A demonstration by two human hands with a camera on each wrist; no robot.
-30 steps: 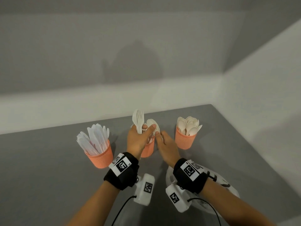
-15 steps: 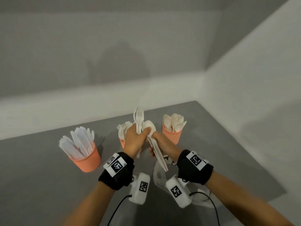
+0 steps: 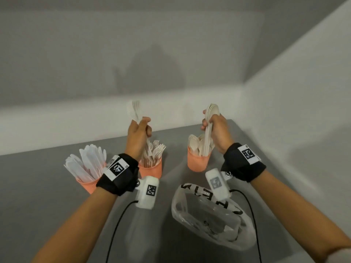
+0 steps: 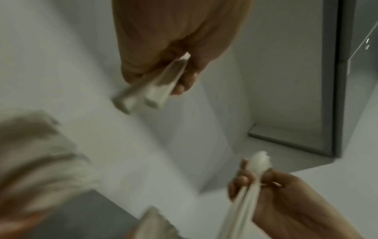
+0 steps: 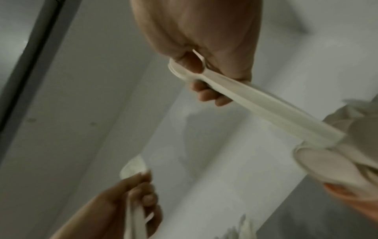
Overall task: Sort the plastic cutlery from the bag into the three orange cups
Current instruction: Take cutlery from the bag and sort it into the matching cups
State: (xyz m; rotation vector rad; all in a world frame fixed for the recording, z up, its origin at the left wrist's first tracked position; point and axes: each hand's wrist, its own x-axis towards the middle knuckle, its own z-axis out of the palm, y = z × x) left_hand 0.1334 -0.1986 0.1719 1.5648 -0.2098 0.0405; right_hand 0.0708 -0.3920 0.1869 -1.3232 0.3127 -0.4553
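Three orange cups stand in a row on the grey table: the left cup [image 3: 87, 185] holds white knives, the middle cup [image 3: 151, 169] forks, the right cup [image 3: 198, 163] spoons. My left hand [image 3: 138, 133] grips a small bunch of white forks [image 3: 134, 110] upright above the middle cup, handle ends among the forks there. My right hand [image 3: 217, 130] grips a stack of white spoons [image 3: 212, 111] above the right cup, handles reaching down into it. The right wrist view shows the spoon handles [image 5: 266, 111] running from my fist to the cup.
A crumpled clear plastic bag [image 3: 212, 215] with black lettering lies on the table in front of the cups, between my forearms. White walls close the table at the back and right. Cables trail from the wrist cameras toward the near edge.
My hands were together over the middle cup, sharing the cutlery. They have parted: the left rose with the forks, the right moved right with the spoons over the right cup.
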